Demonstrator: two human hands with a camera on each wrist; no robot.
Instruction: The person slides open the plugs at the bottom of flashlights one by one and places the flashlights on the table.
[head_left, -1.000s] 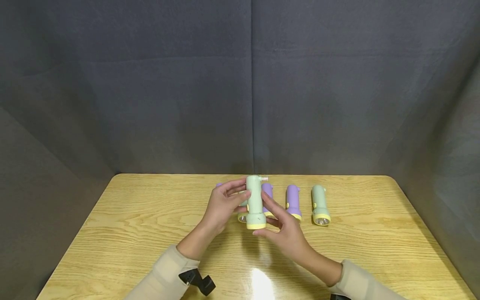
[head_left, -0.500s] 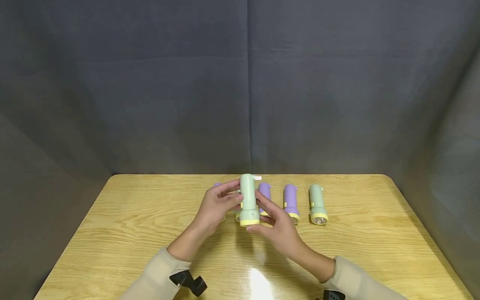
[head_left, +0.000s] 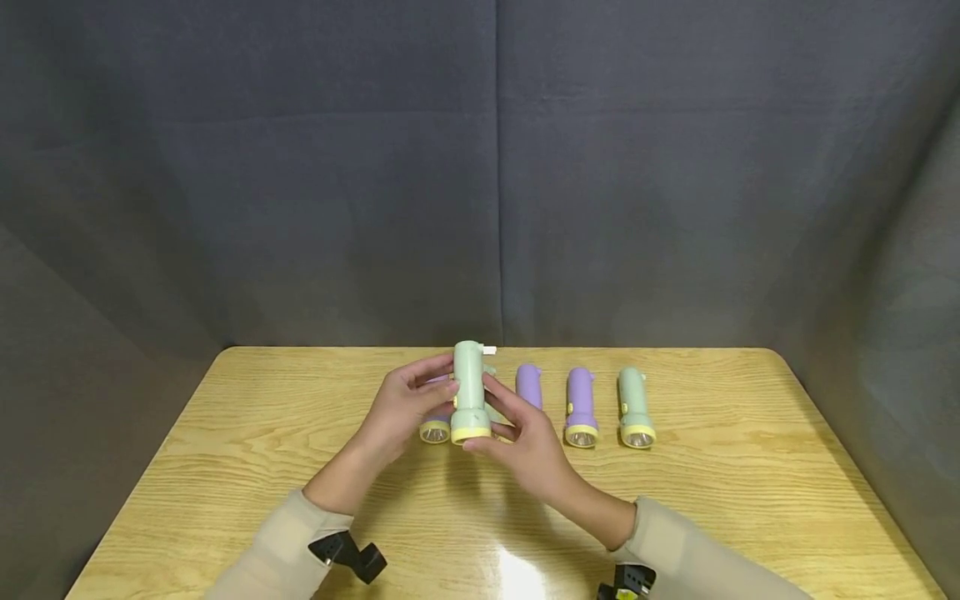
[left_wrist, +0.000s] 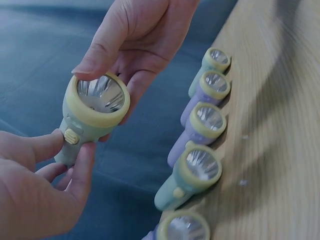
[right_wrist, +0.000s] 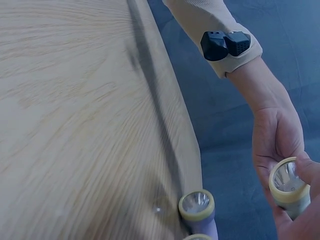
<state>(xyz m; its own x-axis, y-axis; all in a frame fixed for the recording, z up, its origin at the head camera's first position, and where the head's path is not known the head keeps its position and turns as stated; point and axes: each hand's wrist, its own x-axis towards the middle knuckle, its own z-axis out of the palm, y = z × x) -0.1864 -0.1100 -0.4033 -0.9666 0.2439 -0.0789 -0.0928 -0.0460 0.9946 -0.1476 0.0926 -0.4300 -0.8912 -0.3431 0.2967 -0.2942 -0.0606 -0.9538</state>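
Head view: a pale green, smooth, plastic-looking flashlight with a flared yellow-rimmed head [head_left: 469,383] is held above the pale wood-grain surface [head_left: 202,458], between both hands, lens end toward the person and tail end away. Fingers of the left hand [head_left: 397,408] are curled closed around the narrow barrel; in the left wrist view, the thumb and a fingertip sit on either side of the ribbed yellow switch [left_wrist: 71,136], which remains uncovered. This placement appears to secure the slimmest section without blocking the control. Fingers of the right hand [head_left: 532,450] are bent around the opposite side, thumb against the yellow rim; the likely function is to steady the wider, presumably heavier end and limit rotation. Apart from the thumb tip at its edge, the silvery reflector [left_wrist: 109,97] is unobstructed. A small white tab [head_left: 489,350] projects sideways from the tail, touched by neither hand. Five further flashlights lie on the surface in a row, lens ends toward the person. From the left: purple [head_left: 435,431], green [left_wrist: 187,175] (largely hidden behind the held unit in the head view), purple [head_left: 528,386], purple [head_left: 581,404] and green [head_left: 636,407]. Uniform orientation and visible gaps at the right of the row suggest deliberate spacing, presumably so each unit can be grasped separately.
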